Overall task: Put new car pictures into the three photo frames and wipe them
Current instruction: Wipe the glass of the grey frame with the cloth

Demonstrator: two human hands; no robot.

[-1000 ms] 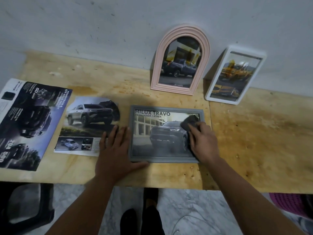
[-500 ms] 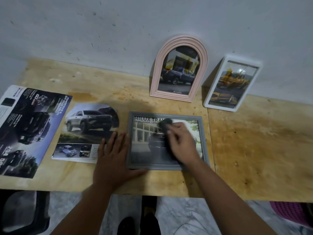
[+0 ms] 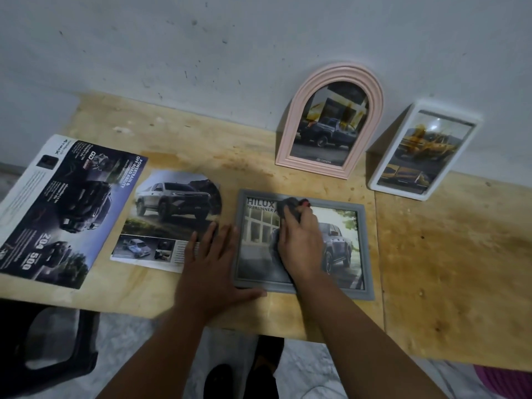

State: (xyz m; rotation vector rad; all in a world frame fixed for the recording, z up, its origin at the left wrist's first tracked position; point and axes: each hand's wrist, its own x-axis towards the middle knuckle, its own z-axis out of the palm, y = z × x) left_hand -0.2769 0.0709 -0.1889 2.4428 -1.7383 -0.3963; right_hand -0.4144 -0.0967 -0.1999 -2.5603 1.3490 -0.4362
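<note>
A grey photo frame [image 3: 365, 249] with a car picture lies flat on the wooden table [image 3: 449, 269]. My right hand [image 3: 300, 240] grips a dark cloth [image 3: 291, 207] and presses it on the glass near the frame's upper left. Flat on the table, my left hand [image 3: 211, 266] has its fingers straight along the frame's left edge and its thumb at the bottom edge. A pink arched frame [image 3: 331, 119] and a white frame [image 3: 423, 152], each with a car picture, lean against the wall.
A cut car picture [image 3: 169, 217] lies left of the grey frame, partly under my left hand. A large car brochure [image 3: 63, 208] lies further left. A dark stool [image 3: 49, 341] stands below the table's front edge at left.
My right hand has slid the cloth leftward across the glass, from the frame's upper right to its upper left. My left hand has stayed in place.
</note>
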